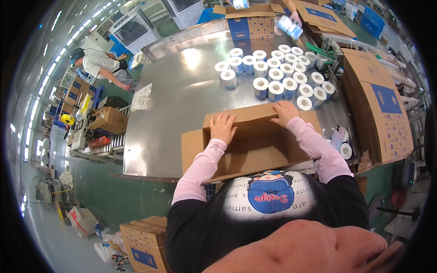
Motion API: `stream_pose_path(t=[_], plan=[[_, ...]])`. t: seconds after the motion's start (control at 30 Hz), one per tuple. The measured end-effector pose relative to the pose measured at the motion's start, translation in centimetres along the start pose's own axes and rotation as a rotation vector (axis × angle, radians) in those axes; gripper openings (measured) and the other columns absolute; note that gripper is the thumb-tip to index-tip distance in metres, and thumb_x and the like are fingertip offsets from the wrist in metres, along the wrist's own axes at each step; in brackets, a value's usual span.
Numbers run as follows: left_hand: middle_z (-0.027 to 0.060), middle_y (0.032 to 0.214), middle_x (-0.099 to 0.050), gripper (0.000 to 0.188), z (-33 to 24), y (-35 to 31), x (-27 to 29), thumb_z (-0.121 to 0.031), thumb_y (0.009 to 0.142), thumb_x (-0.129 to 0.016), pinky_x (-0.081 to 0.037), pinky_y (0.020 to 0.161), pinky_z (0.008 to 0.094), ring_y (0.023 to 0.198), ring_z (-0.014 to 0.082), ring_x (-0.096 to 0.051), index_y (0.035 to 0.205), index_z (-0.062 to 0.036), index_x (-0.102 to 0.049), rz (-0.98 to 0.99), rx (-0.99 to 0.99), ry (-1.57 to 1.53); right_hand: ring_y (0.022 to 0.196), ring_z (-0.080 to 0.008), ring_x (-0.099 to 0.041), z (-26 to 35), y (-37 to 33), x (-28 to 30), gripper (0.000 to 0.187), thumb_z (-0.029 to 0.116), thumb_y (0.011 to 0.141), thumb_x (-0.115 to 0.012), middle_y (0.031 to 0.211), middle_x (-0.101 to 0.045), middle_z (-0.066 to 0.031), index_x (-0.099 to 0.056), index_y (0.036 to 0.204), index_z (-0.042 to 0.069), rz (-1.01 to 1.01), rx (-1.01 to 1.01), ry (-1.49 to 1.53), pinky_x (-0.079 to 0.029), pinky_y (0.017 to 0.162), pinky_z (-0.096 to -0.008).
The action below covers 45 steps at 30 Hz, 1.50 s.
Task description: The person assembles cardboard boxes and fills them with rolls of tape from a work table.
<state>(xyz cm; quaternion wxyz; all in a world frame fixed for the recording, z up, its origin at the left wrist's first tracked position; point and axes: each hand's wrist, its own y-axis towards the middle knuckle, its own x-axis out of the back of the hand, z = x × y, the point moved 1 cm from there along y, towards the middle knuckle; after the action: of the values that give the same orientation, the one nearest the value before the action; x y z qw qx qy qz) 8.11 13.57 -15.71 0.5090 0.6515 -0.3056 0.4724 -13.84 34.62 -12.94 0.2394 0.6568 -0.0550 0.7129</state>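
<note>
An open cardboard box [255, 157] stands on the metal table right against my body, its inside bare brown board. My left hand [222, 127] grips the far flap near its left end, fingers laid over the board. Farther right along the same flap, my right hand [286, 113] holds the edge with its fingers bent over it. Pink sleeves cover both forearms. Just beyond the box, several white paper rolls in blue-and-white wrapping [275, 91] stand on end, grouped toward the right.
Across the metal table [168, 118], a co-worker's hand [295, 18] moves a blurred wrapped roll [289, 28] beside another open box [251, 28]. Flattened cartons [378, 104] are stacked at the right. A person [98, 66] stands at the left near a roller conveyor [104, 149].
</note>
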Motion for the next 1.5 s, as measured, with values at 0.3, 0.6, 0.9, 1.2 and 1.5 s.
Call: stream_pose_path(t=[0.3, 0.6, 0.9, 1.2, 1.5], plan=[[0.0064, 0.086, -0.068, 0.039, 1.4, 1.2, 0.1, -0.046, 0.078, -0.072, -0.045, 0.079, 0.0376, 0.084, 0.0263, -0.064, 0.095, -0.0120, -0.065, 0.013, 0.038, -0.045, 0.099, -0.0293, -0.059, 0.9, 0.4, -0.1, 0.043, 0.045, 0.074, -0.074, 0.100, -0.062, -0.0096, -0.063, 0.097, 0.010, 0.123, -0.087, -0.016, -0.046, 0.085, -0.0399], [0.0131, 0.091, -0.071, 0.057, 0.4, 6.1, 2.3, -0.063, 0.086, -0.054, -0.052, 0.081, 0.0399, 0.088, 0.0313, -0.067, 0.094, -0.0097, -0.071, 0.754, -0.014, 0.028, 0.084, -0.0314, -0.066, -0.8, 1.3, -0.2, 0.044, 0.054, 0.080, -0.064, 0.082, -0.069, -0.0118, -0.068, 0.085, 0.010, 0.373, -0.067, -0.034, -0.051, 0.072, -0.0434], [0.0222, 0.130, -0.056, 0.069, -4.1, 14.0, -13.4, -0.062, 0.090, -0.042, -0.037, 0.104, 0.0422, 0.122, 0.0370, -0.051, 0.130, -0.0078, -0.057, 1.181, -0.003, -0.471, 0.087, -0.0289, -0.064, -0.8, 1.0, -0.3, 0.032, 0.040, 0.078, -0.069, 0.083, -0.066, -0.0106, -0.065, 0.082, 0.008, 0.193, -0.076, 0.128, -0.051, 0.078, -0.0398], [0.0219, 0.149, -0.029, 0.067, -11.6, 25.6, -26.0, -0.054, 0.084, -0.060, -0.028, 0.110, 0.0521, 0.139, 0.0385, -0.024, 0.143, -0.0270, -0.042, 0.489, 0.298, -0.319, 0.110, -0.0333, -0.057, -17.2, 0.8, -3.1, 0.036, 0.009, 0.077, -0.066, 0.113, -0.062, -0.0154, -0.064, 0.114, 0.008, -0.282, -0.493, 0.585, -0.043, 0.097, -0.0388], [0.0186, 0.129, -0.049, 0.055, -13.0, 31.6, -28.2, -0.057, 0.079, -0.063, -0.033, 0.105, 0.0487, 0.126, 0.0345, -0.040, 0.113, -0.0151, -0.067, 0.745, 0.411, 0.092, 0.136, -0.0356, -0.031, -30.1, 2.4, -16.4, 0.045, 0.016, 0.082, -0.059, 0.146, -0.030, -0.0228, -0.058, 0.126, 0.018, 0.458, -0.349, -0.123, -0.017, 0.113, -0.0561]])
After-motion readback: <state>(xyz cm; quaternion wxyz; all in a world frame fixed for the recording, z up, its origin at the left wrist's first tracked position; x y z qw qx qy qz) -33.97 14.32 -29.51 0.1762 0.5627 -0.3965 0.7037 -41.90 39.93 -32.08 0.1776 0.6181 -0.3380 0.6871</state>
